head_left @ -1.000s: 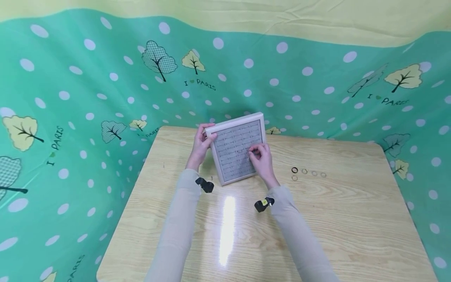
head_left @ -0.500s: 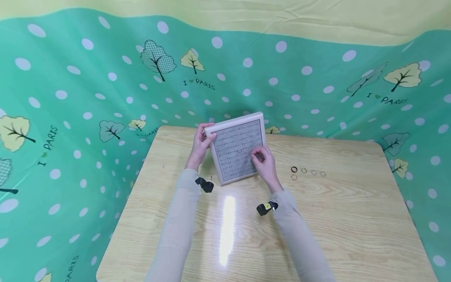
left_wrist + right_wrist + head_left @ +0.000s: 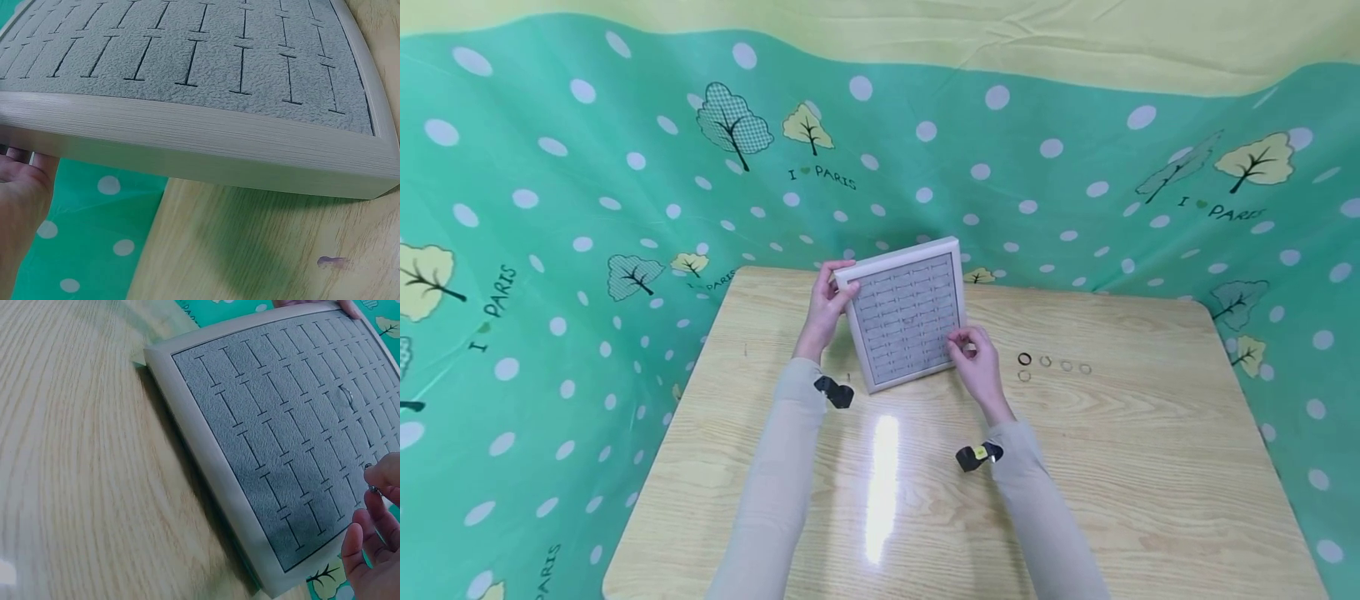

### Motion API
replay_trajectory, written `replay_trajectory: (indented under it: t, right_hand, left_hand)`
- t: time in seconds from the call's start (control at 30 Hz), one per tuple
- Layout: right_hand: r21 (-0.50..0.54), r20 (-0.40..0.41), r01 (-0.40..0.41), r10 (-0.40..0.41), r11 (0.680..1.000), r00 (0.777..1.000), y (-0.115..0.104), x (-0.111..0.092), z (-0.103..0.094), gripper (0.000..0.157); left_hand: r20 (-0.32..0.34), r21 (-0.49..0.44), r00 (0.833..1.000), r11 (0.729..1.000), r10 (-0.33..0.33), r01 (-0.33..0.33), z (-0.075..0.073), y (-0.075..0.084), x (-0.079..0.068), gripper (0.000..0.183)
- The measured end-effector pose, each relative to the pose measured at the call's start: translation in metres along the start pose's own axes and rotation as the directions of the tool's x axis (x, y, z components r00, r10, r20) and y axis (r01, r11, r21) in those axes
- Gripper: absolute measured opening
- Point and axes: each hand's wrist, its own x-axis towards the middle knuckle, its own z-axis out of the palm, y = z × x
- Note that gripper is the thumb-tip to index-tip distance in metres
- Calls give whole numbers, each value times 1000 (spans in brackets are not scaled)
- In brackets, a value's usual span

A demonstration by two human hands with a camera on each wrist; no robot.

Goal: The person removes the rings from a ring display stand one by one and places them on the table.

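A ring display tray (image 3: 895, 342), with a pale wooden frame and a grey slotted pad (image 3: 275, 425), stands tilted up at the back of the table. My left hand (image 3: 823, 312) holds its upper left corner, thumb on the front of the frame. In the left wrist view only part of that hand (image 3: 25, 194) shows beside the frame. Near the tray's right edge, my right hand (image 3: 977, 362) pinches a small silver ring (image 3: 368, 466) between thumb and finger, in front of the pad. One ring (image 3: 347, 398) sits in a slot near the pad's middle.
To the right on the wooden table (image 3: 1150, 467) lie a black ring (image 3: 1025, 358) and several silver rings (image 3: 1067, 365). A small dark mark or object (image 3: 331, 261) is on the table left of the tray. A green dotted cloth (image 3: 880, 150) hangs behind.
My right hand has moved right and down, from over the pad's middle to near its right edge, uncovering the ring in the slot. The left hand and tray have hardly moved.
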Motion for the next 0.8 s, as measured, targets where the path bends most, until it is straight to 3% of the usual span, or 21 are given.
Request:
replay_trajectory:
  t: [0.6,0.8]
  right_hand:
    - [-49,-54,-44,42,998,998,26,-15,-23,9]
    - [-70,-37,-85,83,994,996,31,-18,-34,9]
  left_hand:
    - [14,-3,997,997,80,-80,-5,-14,2,33]
    - [9,14,999,999,40,-40,-2,-10,2,36]
